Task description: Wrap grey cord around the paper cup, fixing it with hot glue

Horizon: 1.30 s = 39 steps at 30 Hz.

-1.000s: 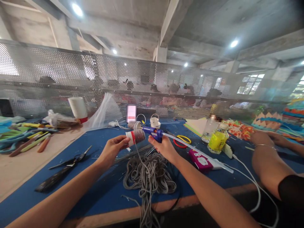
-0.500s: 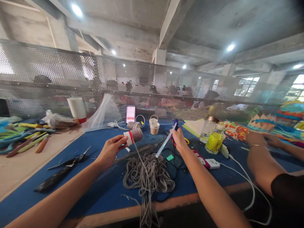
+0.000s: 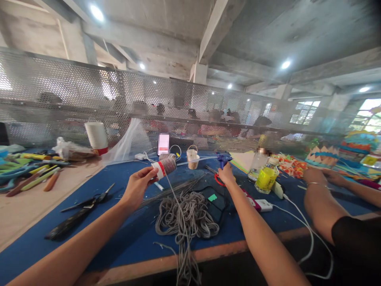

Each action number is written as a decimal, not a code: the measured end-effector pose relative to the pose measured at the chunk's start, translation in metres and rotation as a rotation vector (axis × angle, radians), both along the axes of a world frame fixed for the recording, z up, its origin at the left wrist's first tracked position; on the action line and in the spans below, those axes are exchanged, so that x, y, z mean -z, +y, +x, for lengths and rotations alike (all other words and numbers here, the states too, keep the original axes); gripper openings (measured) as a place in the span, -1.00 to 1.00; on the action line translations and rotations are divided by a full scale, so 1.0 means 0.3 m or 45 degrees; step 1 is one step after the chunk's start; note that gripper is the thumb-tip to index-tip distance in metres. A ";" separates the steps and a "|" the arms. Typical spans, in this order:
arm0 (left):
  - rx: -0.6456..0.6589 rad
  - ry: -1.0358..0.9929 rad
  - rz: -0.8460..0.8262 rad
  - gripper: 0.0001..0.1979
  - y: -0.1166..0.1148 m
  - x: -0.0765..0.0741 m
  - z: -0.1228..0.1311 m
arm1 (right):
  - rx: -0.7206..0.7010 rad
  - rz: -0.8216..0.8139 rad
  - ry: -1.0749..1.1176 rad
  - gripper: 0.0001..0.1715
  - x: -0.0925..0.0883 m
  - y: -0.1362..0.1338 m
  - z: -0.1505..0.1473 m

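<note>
My left hand (image 3: 138, 184) is closed around the bare white end of a paper cup (image 3: 160, 169), tilted on its side. The cup has a red band, and grey cord is wound around its other part. From the cup, a strand runs down to a loose heap of grey cord (image 3: 187, 216) that hangs over the table's front edge. My right hand (image 3: 226, 174) grips a blue glue gun (image 3: 224, 159). A long translucent glue stick (image 3: 202, 159) reaches leftward from it. Red-handled scissors (image 3: 219, 180) lie beside this hand.
Large black shears (image 3: 86, 208) lie at left, near several tools (image 3: 38, 178). A small basket (image 3: 193, 159) and a lit phone (image 3: 163, 143) stand behind. A yellow bottle (image 3: 266, 176) and a white charging cable (image 3: 303, 226) are right, beside another person's arm (image 3: 320, 198).
The glue gun has turned in my right hand, so its glue stick swings from pointing down towards the cord to lying nearly level. The cup has shifted slightly left.
</note>
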State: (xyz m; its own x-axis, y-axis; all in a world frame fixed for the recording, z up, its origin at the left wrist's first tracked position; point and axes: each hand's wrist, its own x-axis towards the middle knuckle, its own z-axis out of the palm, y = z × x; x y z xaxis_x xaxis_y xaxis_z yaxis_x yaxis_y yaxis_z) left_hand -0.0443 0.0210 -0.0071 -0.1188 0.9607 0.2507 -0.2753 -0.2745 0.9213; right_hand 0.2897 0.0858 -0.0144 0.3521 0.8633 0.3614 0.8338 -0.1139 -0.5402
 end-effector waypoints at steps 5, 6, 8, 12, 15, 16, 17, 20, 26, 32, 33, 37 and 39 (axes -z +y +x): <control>0.018 0.028 0.003 -0.66 -0.004 0.000 0.002 | 0.056 -0.146 -0.122 -0.39 0.023 -0.016 -0.020; 0.026 0.032 0.004 -0.66 -0.004 0.001 0.002 | 0.046 -0.162 -0.153 -0.41 0.027 -0.020 -0.022; 0.043 0.035 0.006 -0.67 -0.007 0.001 0.005 | 0.026 -0.194 -0.213 -0.47 0.033 -0.029 -0.026; 0.082 0.049 0.005 -0.68 -0.013 0.001 0.012 | 0.027 -0.241 -0.316 -0.56 0.033 -0.044 -0.032; 0.123 0.053 0.009 -0.70 -0.017 0.002 0.016 | 0.054 -0.261 -0.374 -0.57 0.024 -0.057 -0.044; 0.134 0.049 0.008 -0.71 -0.019 0.002 0.017 | 0.058 -0.266 -0.392 -0.57 0.021 -0.063 -0.048; 0.147 0.045 0.005 -0.71 -0.021 0.002 0.018 | 0.060 -0.269 -0.408 -0.58 0.018 -0.069 -0.052; 0.176 0.040 -0.011 -0.70 -0.026 0.001 0.020 | 0.055 -0.264 -0.451 -0.62 0.012 -0.089 -0.062; 0.246 -0.004 -0.044 -0.73 -0.024 0.005 0.021 | 0.062 -0.094 -0.513 -0.68 -0.016 -0.121 -0.078; 0.261 0.018 -0.060 -0.69 -0.021 0.004 0.029 | -0.839 0.125 0.232 -0.74 -0.043 -0.149 -0.204; 0.266 0.023 -0.066 -0.68 -0.023 0.003 0.030 | -1.010 0.076 0.393 -0.71 -0.041 -0.164 -0.233; 0.283 0.027 -0.063 -0.68 -0.032 -0.001 0.035 | -1.469 -0.219 0.800 -0.53 -0.040 -0.258 -0.326; 0.280 0.040 -0.049 -0.69 -0.037 -0.003 0.038 | -1.564 -0.339 0.856 -0.47 -0.051 -0.304 -0.350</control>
State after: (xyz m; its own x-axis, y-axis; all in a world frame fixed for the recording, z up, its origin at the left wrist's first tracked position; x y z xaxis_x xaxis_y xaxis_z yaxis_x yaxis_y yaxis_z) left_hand -0.0331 0.0098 -0.0063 0.1020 0.9716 0.2133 -0.2958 -0.1751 0.9391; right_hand 0.1848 -0.0055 0.0008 -0.6209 0.7554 0.2094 0.0737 0.3222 -0.9438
